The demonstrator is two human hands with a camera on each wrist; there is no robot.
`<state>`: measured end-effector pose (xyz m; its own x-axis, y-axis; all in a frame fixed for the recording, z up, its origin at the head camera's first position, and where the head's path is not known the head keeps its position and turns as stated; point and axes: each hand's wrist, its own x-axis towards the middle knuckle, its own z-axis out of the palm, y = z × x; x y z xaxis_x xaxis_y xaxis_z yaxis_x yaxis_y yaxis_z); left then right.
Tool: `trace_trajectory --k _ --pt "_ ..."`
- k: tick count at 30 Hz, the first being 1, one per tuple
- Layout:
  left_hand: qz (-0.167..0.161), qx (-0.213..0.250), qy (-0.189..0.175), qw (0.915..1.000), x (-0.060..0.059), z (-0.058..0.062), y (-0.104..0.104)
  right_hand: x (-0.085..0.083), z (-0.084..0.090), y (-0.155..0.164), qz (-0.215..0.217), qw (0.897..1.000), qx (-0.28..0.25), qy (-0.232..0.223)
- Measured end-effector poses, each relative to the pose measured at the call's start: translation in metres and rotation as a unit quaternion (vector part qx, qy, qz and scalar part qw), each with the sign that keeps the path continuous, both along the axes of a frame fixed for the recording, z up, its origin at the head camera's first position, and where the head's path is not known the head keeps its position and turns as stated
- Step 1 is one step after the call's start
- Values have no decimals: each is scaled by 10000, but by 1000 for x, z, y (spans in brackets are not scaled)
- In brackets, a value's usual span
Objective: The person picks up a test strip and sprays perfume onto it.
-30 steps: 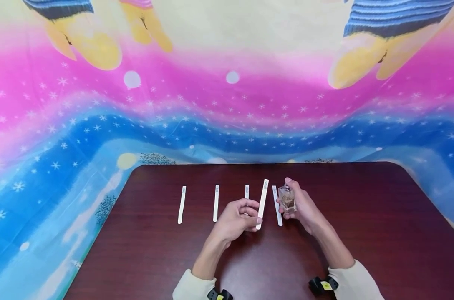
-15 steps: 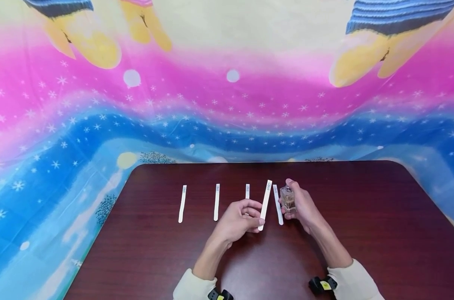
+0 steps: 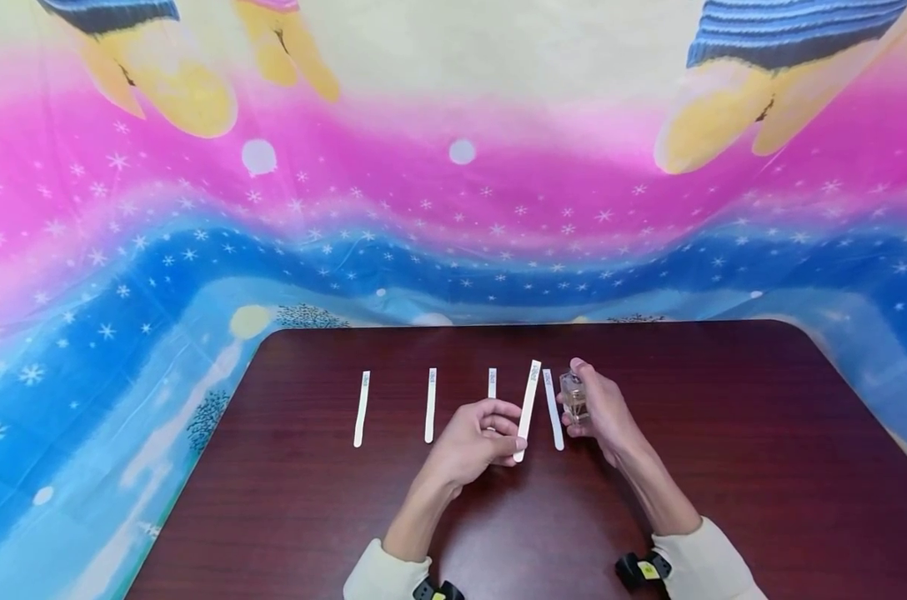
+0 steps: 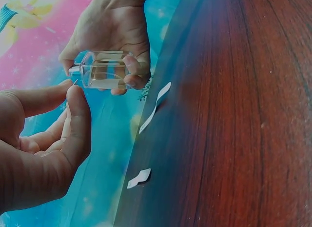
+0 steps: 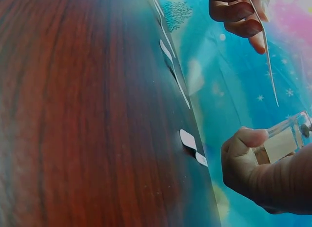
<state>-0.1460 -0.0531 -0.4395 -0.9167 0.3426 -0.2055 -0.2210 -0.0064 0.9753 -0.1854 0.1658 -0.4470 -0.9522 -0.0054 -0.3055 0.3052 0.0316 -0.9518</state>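
Note:
My left hand (image 3: 472, 442) pinches the lower end of a white perfume test strip (image 3: 528, 408) between thumb and fingers. The strip leans to the right, with small writing at its upper end. To its right, my right hand (image 3: 609, 412) grips a clear glass perfume bottle (image 3: 574, 400) holding pale amber liquid. In the left wrist view, a fingertip lies on the bottle's sprayer top (image 4: 74, 70) while other fingers wrap the glass (image 4: 105, 71). Another strip (image 3: 553, 412) lies on the table between the held strip and the bottle. Both hands are raised over the table.
More white strips lie spaced in a row on the dark wooden table (image 3: 273, 500): one far left (image 3: 361, 408), one left of centre (image 3: 431, 406), and one (image 3: 492, 382) partly hidden by my left hand. A colourful printed cloth (image 3: 423, 208) hangs behind the table's back edge.
The held strip has tipped slightly to the right, its upper end nearer the bottle. The bottle has turned a little in my right hand. Both grips stay the same.

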Motion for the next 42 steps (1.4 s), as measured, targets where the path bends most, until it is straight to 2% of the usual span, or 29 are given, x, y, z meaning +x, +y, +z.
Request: trace_trajectory --k 17,42 --pt "10 -39 -10 10000 0 -2 -2 4 6 7 149 9989 -433 61" --pt "-23 -40 -42 10000 -2 -4 -4 5 9 13 199 9983 -529 164"
